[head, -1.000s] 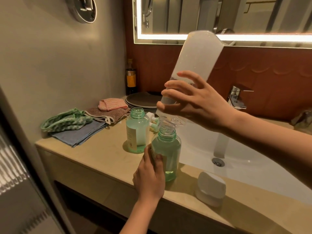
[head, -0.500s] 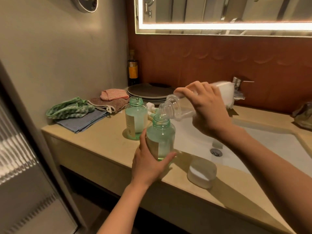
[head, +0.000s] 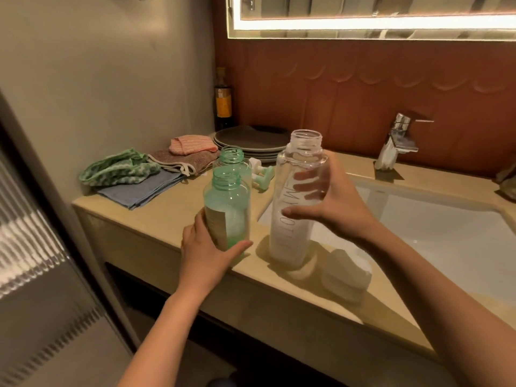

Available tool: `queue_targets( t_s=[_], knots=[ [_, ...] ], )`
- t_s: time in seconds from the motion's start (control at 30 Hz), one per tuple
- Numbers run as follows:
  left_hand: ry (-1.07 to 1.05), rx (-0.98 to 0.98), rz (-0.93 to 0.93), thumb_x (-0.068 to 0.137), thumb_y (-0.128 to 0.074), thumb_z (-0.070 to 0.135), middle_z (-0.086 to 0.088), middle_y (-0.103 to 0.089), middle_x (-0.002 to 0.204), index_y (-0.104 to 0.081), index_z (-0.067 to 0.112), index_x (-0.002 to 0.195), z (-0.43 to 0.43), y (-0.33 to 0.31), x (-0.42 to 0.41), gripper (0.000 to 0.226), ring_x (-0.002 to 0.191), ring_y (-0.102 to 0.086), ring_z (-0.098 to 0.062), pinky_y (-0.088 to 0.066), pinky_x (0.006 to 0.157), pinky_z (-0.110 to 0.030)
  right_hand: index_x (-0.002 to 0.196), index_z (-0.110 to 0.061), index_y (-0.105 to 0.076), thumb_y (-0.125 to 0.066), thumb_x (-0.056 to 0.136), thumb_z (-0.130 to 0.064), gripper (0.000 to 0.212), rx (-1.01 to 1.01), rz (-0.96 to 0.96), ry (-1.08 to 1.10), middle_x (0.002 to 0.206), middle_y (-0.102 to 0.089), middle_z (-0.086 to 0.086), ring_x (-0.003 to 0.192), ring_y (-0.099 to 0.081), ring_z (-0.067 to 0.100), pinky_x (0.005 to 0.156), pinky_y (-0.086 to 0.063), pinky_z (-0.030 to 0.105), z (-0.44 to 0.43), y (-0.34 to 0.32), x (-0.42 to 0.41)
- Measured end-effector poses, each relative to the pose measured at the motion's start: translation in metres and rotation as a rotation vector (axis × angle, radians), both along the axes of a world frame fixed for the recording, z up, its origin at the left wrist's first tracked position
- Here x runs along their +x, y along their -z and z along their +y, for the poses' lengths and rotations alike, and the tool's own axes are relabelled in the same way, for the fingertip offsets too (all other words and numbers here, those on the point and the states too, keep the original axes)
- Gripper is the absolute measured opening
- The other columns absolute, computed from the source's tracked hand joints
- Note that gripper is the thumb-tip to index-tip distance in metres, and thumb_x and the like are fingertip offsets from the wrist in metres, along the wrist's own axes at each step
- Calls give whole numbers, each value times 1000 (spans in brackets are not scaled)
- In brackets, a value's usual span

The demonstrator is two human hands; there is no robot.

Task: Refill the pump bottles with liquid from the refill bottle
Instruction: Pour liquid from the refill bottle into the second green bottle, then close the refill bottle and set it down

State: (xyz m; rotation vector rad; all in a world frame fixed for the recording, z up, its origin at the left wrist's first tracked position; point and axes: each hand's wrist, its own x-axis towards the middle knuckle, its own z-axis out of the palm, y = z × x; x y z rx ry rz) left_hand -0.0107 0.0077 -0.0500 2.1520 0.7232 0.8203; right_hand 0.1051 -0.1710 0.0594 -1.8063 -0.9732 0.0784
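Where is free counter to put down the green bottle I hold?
Bare counter lies between the blue cloth and that green bottle, and along the front edge right of the white cap. It is crowded between refill bottle, pump heads and plates.

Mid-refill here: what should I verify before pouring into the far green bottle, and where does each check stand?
1. The refill bottle stands upright on the counter, gripped by the right hand: ok.
2. The near green bottle is steadied by the left hand: ok.
3. The near green bottle is well back from the counter's front edge: not ok, it is close to it.
4. The far green bottle has an open neck: ok.
5. Enough liquid is left in the refill bottle: cannot tell.
6. The pump heads lie behind the bottles: ok.
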Motion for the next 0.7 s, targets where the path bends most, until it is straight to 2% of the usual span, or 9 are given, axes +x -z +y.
queue_targets(
  t_s=[0.1, 0.2, 0.33, 0.43, 0.53, 0.63, 0.7],
  knots=[
    [-6, 53, -22, 60, -79, 49, -3, -40, 133, -25, 14, 143, 2, 9, -8, 105, 124, -27, -19, -30, 104, -36, 131, -33, -27, -85, 63, -27, 90, -20, -32, 4, 111, -51, -14, 99, -56, 4, 77, -50, 18, 5, 9, -6],
    [-58, 7, -147, 64, -76, 47, 0, -35, 133, -22, 21, 145, -12, 17, -18, 100, 124, -22, -13, -26, 102, -30, 132, -35, -24, -82, 66, -30, 88, -35, -69, 7, 116, -48, -14, 99, -53, 0, 77, -49, 17, 6, 16, -8],
    [-144, 53, -368, 72, -67, 54, 2, -38, 127, -37, 18, 134, -43, 24, -28, 78, 118, -25, -6, -25, 100, -23, 131, -45, -16, -79, 69, -34, 89, -19, -9, -3, 123, -47, -13, 101, -51, -3, 77, -43, 12, 4, 26, -8],
    [-48, 216, -495, 79, -60, 44, 0, -42, 122, -41, 17, 127, -63, 25, -27, 58, 115, -34, -4, -28, 100, -15, 144, -38, -11, -74, 62, -49, 104, -102, -20, -7, 131, -45, -14, 108, -49, -3, 86, -39, 12, -2, 36, -7],
    [144, 225, -531, 79, -63, 39, 2, -40, 125, -39, 18, 127, -78, 15, -20, 58, 119, -40, -5, -39, 99, -26, 148, -38, -4, -73, 63, -56, 111, -148, 33, 12, 138, -34, -21, 118, -41, -1, 89, -35, 11, -15, 43, -9],
    [224, 158, -499, 76, -66, 39, 4, -36, 132, -33, 21, 132, -88, 3, -8, 68, 126, -38, -8, -37, 103, -29, 143, -47, -15, -63, 65, -66, 94, -181, 45, 93, 145, -31, -22, 119, -37, -4, 97, -33, 20, -34, 51, -12],
    [226, 69, -436, 73, -69, 41, 6, -31, 140, -25, 30, 137, -92, -4, 0, 78, 133, -31, -9, -32, 109, -29, 137, -52, -24, -56, 62, -74, 84, -219, 31, 153, 145, -32, -22, 119, -37, -5, 99, -35, 25, -49, 57, -16]
  ],
)
